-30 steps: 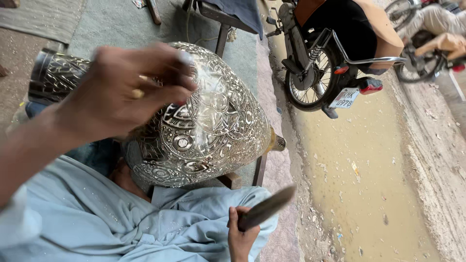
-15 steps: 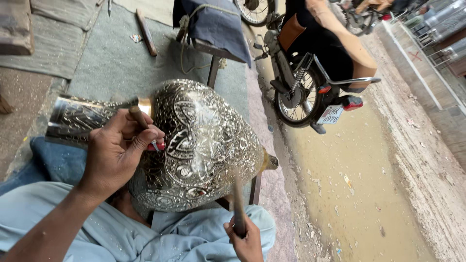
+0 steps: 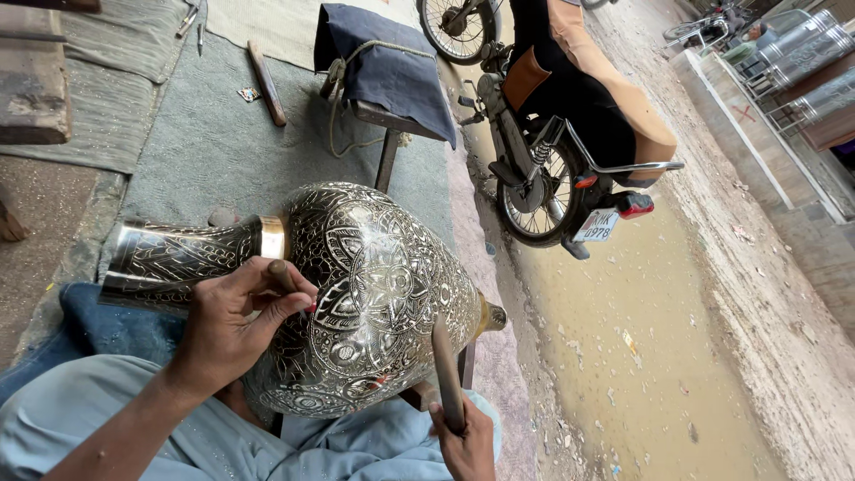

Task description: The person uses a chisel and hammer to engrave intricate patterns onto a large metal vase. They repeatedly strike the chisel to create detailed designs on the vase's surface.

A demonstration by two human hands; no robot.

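1. Silver-and-black engraved metal, bulbous with a flared neck and a brass band: the large ornate vase (image 3: 374, 294) lies on its side across the person's lap, neck pointing left and narrow foot to the right.
2. The left hand (image 3: 236, 325) rests on the vase's shoulder just right of the brass band, fingers pinched together around a thin dark chisel-like tool (image 3: 283, 278) whose tip meets the engraved surface.
3. The right hand (image 3: 465, 441) sits below the vase's lower belly, closed around the handle of a dark wooden mallet (image 3: 445, 365) that stands nearly upright against the vase's side.
4. The two hands are well apart, with the vase's belly between them.
5. A pale blue garment (image 3: 89, 419) covers the lap beneath the vase.
6. Beyond it, a stool with a dark blue cushion (image 3: 387, 71) stands on a grey-green mat (image 3: 214, 142), and a parked motorcycle (image 3: 552, 116) stands beside a muddy puddle (image 3: 641, 356).
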